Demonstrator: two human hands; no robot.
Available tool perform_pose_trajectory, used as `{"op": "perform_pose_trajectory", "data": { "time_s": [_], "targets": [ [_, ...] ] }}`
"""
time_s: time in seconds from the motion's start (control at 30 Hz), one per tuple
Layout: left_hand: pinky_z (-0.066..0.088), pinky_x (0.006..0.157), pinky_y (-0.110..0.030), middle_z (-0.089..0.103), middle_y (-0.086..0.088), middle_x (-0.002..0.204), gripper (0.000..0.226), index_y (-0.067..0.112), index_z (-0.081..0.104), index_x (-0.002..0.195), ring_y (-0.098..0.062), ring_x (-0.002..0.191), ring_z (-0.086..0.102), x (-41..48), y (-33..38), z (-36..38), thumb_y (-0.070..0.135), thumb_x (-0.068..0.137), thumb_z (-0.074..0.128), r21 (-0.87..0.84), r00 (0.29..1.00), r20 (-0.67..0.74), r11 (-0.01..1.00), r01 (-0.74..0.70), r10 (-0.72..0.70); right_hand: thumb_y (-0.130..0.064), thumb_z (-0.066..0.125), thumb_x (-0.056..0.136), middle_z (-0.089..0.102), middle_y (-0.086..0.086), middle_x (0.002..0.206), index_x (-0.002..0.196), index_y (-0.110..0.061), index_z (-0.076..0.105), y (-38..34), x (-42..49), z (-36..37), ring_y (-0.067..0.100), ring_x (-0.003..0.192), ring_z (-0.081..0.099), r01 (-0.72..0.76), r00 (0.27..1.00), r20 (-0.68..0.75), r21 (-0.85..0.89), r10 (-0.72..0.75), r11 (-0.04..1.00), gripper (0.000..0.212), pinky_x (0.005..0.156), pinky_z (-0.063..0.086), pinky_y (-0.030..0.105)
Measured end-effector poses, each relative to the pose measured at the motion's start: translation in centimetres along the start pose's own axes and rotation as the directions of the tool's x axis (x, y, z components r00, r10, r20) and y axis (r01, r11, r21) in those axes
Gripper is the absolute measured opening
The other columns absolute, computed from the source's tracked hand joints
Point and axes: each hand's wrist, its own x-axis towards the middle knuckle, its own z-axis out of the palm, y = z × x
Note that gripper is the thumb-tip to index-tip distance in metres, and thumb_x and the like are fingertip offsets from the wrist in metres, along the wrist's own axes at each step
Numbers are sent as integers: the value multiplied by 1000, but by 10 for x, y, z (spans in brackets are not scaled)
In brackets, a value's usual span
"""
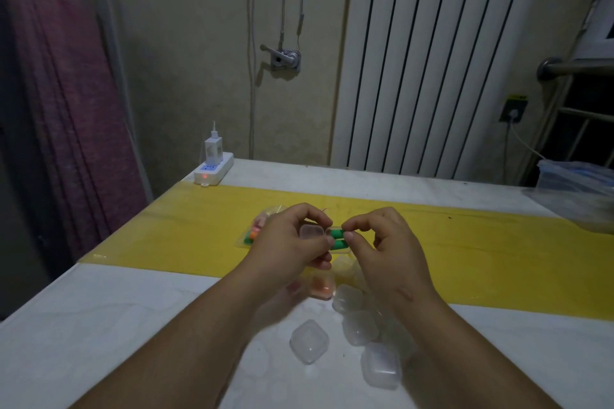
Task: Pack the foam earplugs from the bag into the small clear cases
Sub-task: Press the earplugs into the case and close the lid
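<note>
– Bag (255,233) first; where is it found?

– At the left, on the yellow strip (172,229), half hidden behind the left hand (292,242); orange and green plugs can be made out inside it.

– What is gripped?

– An open case (310,231) is held above the table in the curled fingers of the left hand, lid to the left, tray to the right; a second green earplug (339,245) is laid in the tray; the green earplug (336,233) is pinched at its right end between thumb and forefinger of the right hand (388,252).

– Its long axis?

– It is laid across, hand to hand, alongside the other plug; the free end is pointed left, over the tray; a short press down and leftward is judged to be needed, and the right hand is the nearer; which end is rounded cannot be told.
</note>
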Motion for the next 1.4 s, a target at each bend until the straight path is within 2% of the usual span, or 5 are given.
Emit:
{"op": "perform_pose_trajectory", "data": {
  "time_s": [0.47,0.7,0.97,1.13,1.4],
  "targets": [
    [55,58,-30,66,-11,82,16,8,63,95,-21,59,64,-1,2,-1,-4,85,67,-63,1000,16,998,1,0,-16,70,86,71,1,80,91,-24,59,-1,-1,3,17,70,63,-269,963,57,301,264,915,15,65,52,35],
    [54,57,-32,69,-24,97,35,12,64,100,-36,74,66,-2,12,-3,36,82,46,-333,987,107,931,148,-118,-4,68,87,70,7,76,90,-12,69,-2,1,-2,11,60,63,-322,936,47,507,348,800,8,58,55,22],
    [58,74,-30,71,-15,100,27,12,69,112,-25,86,68,-5,8,-2,-1,94,54,-301,988,153,951,63,-17,-11,70,87,72,9,79,90,-10,71,-2,0,-2,12,65,66,-334,930,58,542,362,771,4,61,55,25],
    [57,67,-26,71,-5,84,28,10,65,113,-16,73,68,-2,7,-2,-1,87,65,-188,999,29,982,-23,29,-29,48,100,68,16,79,93,0,69,-10,0,-1,21,69,61,-412,893,206,731,400,544,37,62,53,31],
    [54,60,-27,71,-10,94,11,8,67,102,-15,69,62,0,7,-1,12,93,61,-130,997,-72,991,-45,36,-15,74,84,68,-3,67,81,-18,73,-2,3,-5,9,55,56,-342,929,25,438,369,832,5,59,51,26]
  ]
}}
